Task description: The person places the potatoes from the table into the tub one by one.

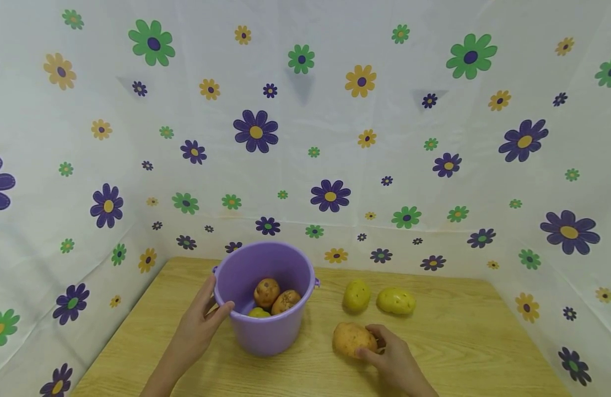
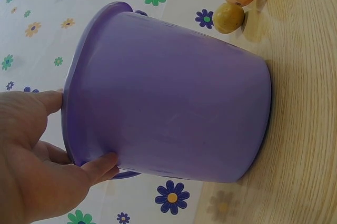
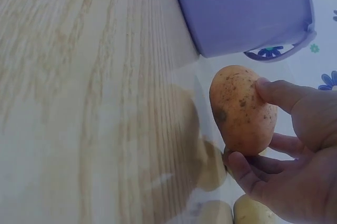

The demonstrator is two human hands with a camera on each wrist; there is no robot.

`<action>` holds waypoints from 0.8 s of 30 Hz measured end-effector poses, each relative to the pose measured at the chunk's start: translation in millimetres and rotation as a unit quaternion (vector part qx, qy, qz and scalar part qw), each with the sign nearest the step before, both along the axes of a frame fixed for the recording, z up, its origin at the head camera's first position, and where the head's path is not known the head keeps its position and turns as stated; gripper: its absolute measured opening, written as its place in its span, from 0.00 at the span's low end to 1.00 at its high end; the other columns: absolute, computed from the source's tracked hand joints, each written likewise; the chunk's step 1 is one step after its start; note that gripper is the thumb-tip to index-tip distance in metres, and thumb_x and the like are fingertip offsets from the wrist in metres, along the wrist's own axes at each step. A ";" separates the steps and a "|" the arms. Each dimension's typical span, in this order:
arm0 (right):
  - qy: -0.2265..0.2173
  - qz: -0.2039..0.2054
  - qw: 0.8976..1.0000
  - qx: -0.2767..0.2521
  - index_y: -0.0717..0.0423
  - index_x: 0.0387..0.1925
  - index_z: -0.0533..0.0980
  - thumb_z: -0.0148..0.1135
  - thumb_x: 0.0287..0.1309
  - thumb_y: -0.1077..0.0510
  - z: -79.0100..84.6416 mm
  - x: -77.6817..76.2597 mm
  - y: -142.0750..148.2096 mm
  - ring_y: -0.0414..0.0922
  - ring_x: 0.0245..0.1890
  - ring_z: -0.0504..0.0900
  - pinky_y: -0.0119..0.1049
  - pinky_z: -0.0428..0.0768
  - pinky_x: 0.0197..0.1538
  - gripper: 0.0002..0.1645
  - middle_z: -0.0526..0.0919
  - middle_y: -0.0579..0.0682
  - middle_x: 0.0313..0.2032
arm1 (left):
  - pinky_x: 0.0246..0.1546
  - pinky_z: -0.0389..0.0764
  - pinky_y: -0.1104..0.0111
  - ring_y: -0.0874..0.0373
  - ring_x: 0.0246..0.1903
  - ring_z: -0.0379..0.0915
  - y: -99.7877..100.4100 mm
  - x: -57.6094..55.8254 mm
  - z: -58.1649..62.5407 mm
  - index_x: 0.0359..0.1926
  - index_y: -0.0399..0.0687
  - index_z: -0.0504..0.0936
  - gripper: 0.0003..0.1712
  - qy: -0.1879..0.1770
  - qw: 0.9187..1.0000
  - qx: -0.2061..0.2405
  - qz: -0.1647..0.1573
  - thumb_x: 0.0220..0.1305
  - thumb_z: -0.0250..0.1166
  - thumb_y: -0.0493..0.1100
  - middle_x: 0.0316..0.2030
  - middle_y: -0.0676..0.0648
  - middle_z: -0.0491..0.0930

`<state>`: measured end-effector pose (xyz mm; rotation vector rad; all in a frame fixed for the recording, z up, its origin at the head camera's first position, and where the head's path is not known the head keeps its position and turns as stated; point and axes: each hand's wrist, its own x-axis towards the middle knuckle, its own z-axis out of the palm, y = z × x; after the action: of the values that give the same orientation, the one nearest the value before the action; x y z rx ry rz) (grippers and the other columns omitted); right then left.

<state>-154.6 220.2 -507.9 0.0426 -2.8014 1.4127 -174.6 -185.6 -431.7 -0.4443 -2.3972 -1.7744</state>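
A purple bucket stands upright on the wooden table, with two brown potatoes and a yellow-green potato inside. My left hand grips the bucket's rim at its left side; in the left wrist view the thumb lies at the rim and the fingers bend against the outer wall. To the right of the bucket, my right hand holds a light brown potato between thumb and fingers. The right wrist view shows this potato raised above the table, dark specks on its skin.
Two yellow-green potatoes lie on the table behind the right hand, side by side. A white cloth printed with flowers rises at the back and both sides of the table. The bucket has a purple handle.
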 end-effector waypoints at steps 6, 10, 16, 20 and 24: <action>0.003 -0.019 1.000 -0.004 0.64 0.58 0.78 0.81 0.53 0.53 4.3 -1.3 0.3 0.42 0.38 0.78 0.29 0.82 0.39 0.34 0.84 0.50 0.45 | 0.71 0.63 0.57 0.28 0.75 0.47 0.9 -0.7 -0.3 0.82 0.36 0.42 0.46 0.010 1.000 0.002 -0.002 0.78 0.61 0.43 0.81 0.33 0.38; 0.009 -0.025 1.000 -0.008 0.64 0.57 0.79 0.81 0.52 0.54 9.8 -0.9 0.8 0.41 0.37 0.78 0.29 0.82 0.39 0.33 0.85 0.49 0.45 | 0.71 0.63 0.57 0.28 0.75 0.47 1.3 -0.8 -0.3 0.82 0.35 0.42 0.46 0.010 1.000 0.003 -0.003 0.78 0.61 0.42 0.81 0.32 0.38; 0.035 -0.029 0.999 -0.009 0.66 0.56 0.79 0.81 0.52 0.55 20.7 -1.5 1.5 0.41 0.36 0.80 0.29 0.84 0.37 0.33 0.86 0.50 0.44 | 0.70 0.64 0.57 0.29 0.75 0.48 0.8 -0.6 -0.2 0.82 0.37 0.42 0.46 0.009 1.000 0.006 -0.006 0.77 0.61 0.42 0.81 0.33 0.38; 0.037 -0.038 0.999 -0.013 0.67 0.56 0.79 0.81 0.53 0.54 29.1 -1.9 2.0 0.42 0.37 0.81 0.29 0.84 0.38 0.34 0.87 0.51 0.44 | 0.70 0.64 0.58 0.29 0.75 0.48 0.0 -0.5 -0.2 0.82 0.37 0.42 0.47 0.004 1.000 0.004 -0.005 0.77 0.61 0.45 0.81 0.34 0.38; 0.033 -0.044 0.998 -0.011 0.66 0.57 0.79 0.81 0.54 0.53 36.9 -2.9 3.8 0.42 0.37 0.81 0.29 0.85 0.38 0.34 0.87 0.52 0.44 | 0.70 0.64 0.59 0.29 0.75 0.48 -0.1 -0.7 -0.3 0.82 0.37 0.42 0.48 0.003 1.000 0.000 -0.003 0.78 0.61 0.46 0.81 0.34 0.38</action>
<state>-157.4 224.0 -471.0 -0.0328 -2.6991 1.3961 -175.2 -185.7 -432.0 -0.4573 -2.3957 -1.7723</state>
